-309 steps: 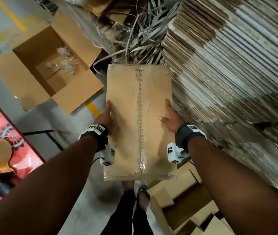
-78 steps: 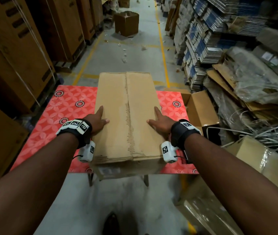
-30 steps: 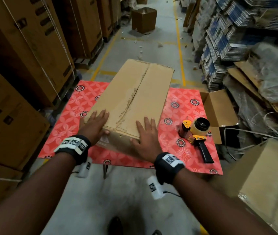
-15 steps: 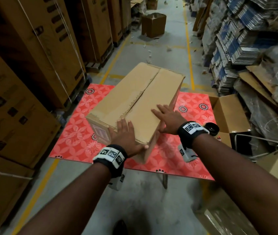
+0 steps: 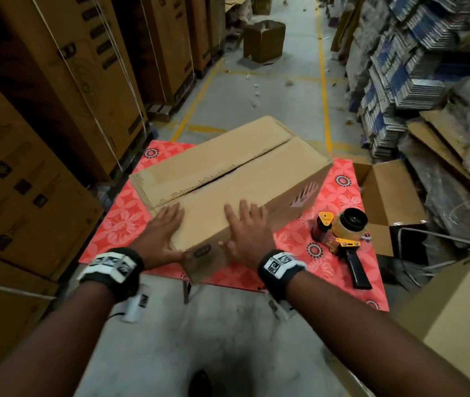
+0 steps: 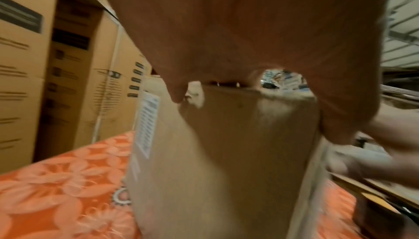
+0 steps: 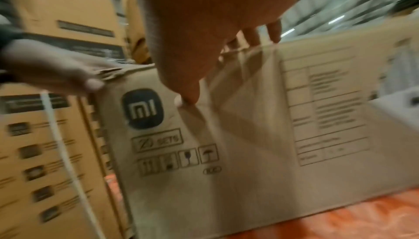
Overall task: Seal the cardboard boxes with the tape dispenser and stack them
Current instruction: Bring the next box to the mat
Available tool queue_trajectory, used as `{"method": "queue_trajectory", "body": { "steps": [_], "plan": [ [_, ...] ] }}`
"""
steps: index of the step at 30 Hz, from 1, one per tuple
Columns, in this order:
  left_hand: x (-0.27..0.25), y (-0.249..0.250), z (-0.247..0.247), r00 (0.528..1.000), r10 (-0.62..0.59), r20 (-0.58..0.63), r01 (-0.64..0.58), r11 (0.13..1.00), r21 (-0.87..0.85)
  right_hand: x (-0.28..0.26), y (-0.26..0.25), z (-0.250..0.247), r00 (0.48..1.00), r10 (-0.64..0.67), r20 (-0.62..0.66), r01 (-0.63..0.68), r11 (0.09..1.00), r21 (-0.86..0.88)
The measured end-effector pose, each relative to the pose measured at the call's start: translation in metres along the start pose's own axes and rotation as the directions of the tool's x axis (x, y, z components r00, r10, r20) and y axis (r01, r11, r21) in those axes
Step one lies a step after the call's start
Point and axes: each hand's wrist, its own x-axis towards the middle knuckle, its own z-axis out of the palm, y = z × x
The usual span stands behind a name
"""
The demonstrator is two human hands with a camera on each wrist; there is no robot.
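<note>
A long cardboard box lies at an angle on the red flowered table. Its two top flaps meet at a slightly gaping seam with no tape on it. My left hand lies flat on the top at the near corner. My right hand lies flat beside it, its thumb down the printed side. A yellow tape dispenser stands on the table to the right of the box, untouched. In the left wrist view my palm covers the box's corner.
An open empty carton stands past the table's right edge. A taped box sits at lower right. Tall stacked cartons line the left, and piles of flat cardboard the right. A small box stands in the aisle ahead.
The box has turned clockwise on the table, so its long printed side now faces me. Both hands moved to its near corner. The tape dispenser is in view again.
</note>
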Motion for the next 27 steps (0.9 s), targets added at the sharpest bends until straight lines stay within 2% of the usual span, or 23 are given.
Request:
{"method": "queue_trajectory", "body": {
  "steps": [3, 5, 8, 10, 12, 14, 17, 21, 24, 27],
  "plan": [
    [-0.005, -0.003, -0.008, 0.995, -0.098, 0.025, 0.097, 0.994, 0.046, 0.005, -0.001, -0.005, 0.996, -0.060, -0.066, 0.061, 0.998, 0.011],
    [0.000, 0.019, 0.001, 0.990, -0.139, 0.008, 0.138, 0.989, 0.056, 0.019, 0.024, -0.014, 0.996, -0.085, -0.011, 0.085, 0.996, 0.018],
    [0.008, 0.052, 0.020, 0.982, -0.189, -0.018, 0.189, 0.982, 0.005, 0.039, 0.090, -0.023, 0.986, 0.040, 0.161, -0.039, 0.999, -0.007],
    [0.007, 0.056, 0.030, 0.969, -0.221, -0.111, 0.222, 0.975, -0.001, 0.046, 0.133, -0.027, 0.963, 0.144, 0.227, -0.141, 0.990, -0.031],
    [0.003, 0.050, 0.034, 0.963, -0.186, -0.196, 0.196, 0.980, 0.033, 0.048, 0.155, -0.030, 0.952, 0.183, 0.246, -0.174, 0.983, -0.058],
    [0.001, 0.037, 0.030, 0.963, -0.144, -0.229, 0.159, 0.986, 0.046, 0.046, 0.149, -0.026, 0.961, 0.182, 0.209, -0.171, 0.983, -0.070],
    [0.007, -0.007, 0.014, 0.966, -0.152, -0.210, 0.161, 0.986, 0.029, 0.040, 0.113, -0.016, 0.975, 0.204, 0.093, -0.199, 0.978, -0.062],
    [0.012, -0.062, -0.015, 0.934, -0.282, -0.221, 0.307, 0.948, 0.088, 0.024, 0.049, -0.004, 0.973, 0.231, -0.017, -0.231, 0.971, -0.068],
    [0.026, -0.067, -0.024, 0.925, -0.348, -0.155, 0.370, 0.917, 0.152, 0.016, 0.030, -0.007, 0.972, 0.225, -0.062, -0.230, 0.969, -0.086],
    [0.042, -0.049, -0.020, 0.955, -0.264, -0.135, 0.284, 0.947, 0.152, 0.014, 0.056, -0.012, 0.963, 0.259, -0.069, -0.265, 0.957, -0.118]
  ]
}}
